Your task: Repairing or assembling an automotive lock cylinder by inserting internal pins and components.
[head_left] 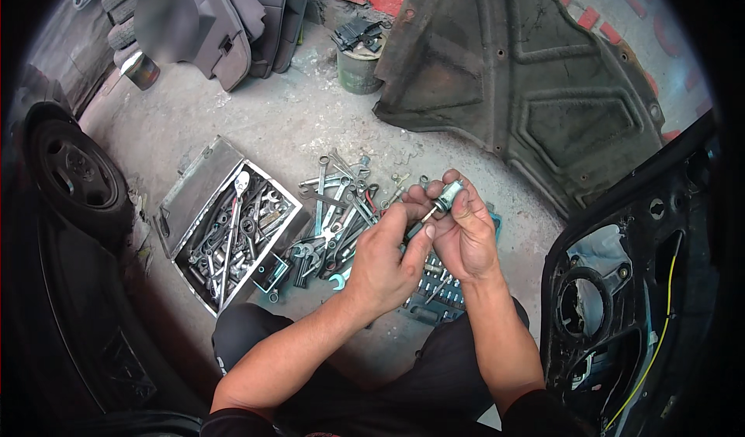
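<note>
My right hand is closed on a small silver metal cylinder with a dark ring, possibly a lock cylinder, pinched between thumb and fingers. From the left, my left hand grips a slim tool with a dark handle and a thin, pale metal tip. That tip points at the cylinder's near end; whether it enters the cylinder I cannot tell. Both hands are raised close together over a dark socket set case and a loose pile of wrenches on the floor.
Left of the pile, an open metal toolbox holds sockets, wrenches and a ratchet. A car door stands at right, with a dark ribbed panel behind. A bucket and a wheel lie farther off.
</note>
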The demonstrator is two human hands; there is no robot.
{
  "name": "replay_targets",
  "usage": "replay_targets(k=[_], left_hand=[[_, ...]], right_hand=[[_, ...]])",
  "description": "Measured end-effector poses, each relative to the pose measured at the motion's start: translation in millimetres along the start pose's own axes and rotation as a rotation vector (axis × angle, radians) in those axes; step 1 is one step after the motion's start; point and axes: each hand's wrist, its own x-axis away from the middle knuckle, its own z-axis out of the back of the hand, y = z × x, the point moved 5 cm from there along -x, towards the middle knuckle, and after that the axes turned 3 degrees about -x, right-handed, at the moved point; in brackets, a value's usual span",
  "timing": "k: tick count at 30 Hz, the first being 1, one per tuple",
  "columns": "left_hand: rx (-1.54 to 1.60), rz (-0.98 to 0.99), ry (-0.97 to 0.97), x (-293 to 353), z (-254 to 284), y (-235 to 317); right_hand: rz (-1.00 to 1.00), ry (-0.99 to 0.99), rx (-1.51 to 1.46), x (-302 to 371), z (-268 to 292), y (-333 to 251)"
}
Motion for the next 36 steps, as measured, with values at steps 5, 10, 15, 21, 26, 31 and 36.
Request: replay_targets(k=[5,10,15,21,26,31,36], left_hand=[[-0.247,-0.113,0.007,2.1,2.1,4.8],[-0.344,-0.193,0.044,-0.6,3.5,1.5],[-0.487,-0.361,0.063,-2.6,2.8,5.2],[-0.471,-0.368,0.089,-2.7,0.2,6.1],[-0.154,0.006,0.006,0.7,-1.9,3.1],[-0.317,-0.108,0.057,3.3,-2.2,5.7],[-0.219,0.011,0.044,3.6,1.7,7.0]], right_hand=[[-0.011,0.020,0.028,-0.9,-2.1,6.0],[-0.075,0.051,0.102,3.8,-1.5,13.7],[-0.064,0.069,0.074,3.8,-1.8,14.2],[-0.058,0.106,0.092,6.5,2.3,13.3],[-0.068,0.075,0.047,6.5,4.1,12.1],[-0.082,0.115,0.070,5.4,6.8,14.4],[-0.075,0.143,0.050,5.0,4.3,15.6]])
